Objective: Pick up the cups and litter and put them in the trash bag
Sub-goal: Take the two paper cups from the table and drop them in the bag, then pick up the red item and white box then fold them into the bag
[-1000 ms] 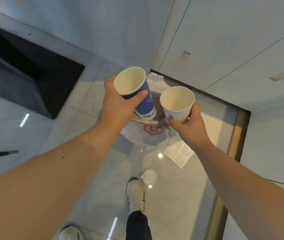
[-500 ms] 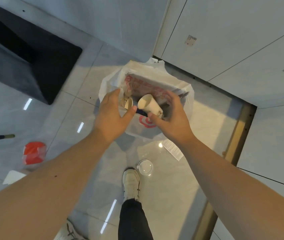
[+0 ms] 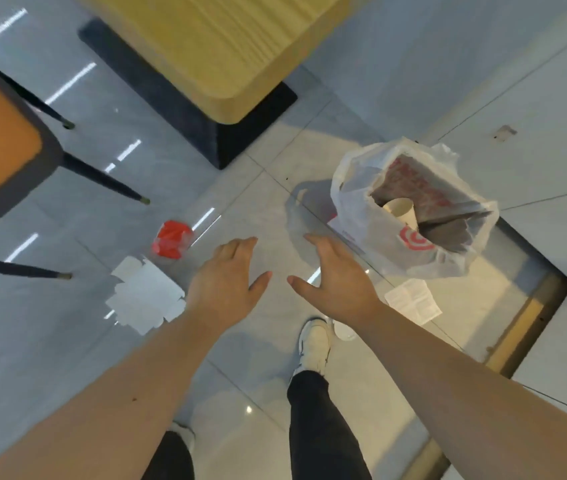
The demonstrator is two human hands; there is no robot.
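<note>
Both my hands are empty, each grip spread: left hand (image 3: 226, 282), right hand (image 3: 337, 282). I'd sweep left first for the flattened white carton (image 3: 145, 296) and red wrapper (image 3: 170, 240), then the receipt (image 3: 413, 301). One cup (image 3: 401, 210) sits in the trash bag (image 3: 375, 216); the lid (image 3: 344, 330) is half hidden behind my arm.

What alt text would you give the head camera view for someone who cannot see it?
Two empty hands, left hand and right hand, reach out open over a grey tiled floor. At right, a white trash bag holds a paper cup; a red wrapper, flattened white carton and receipt lie loose.
</note>
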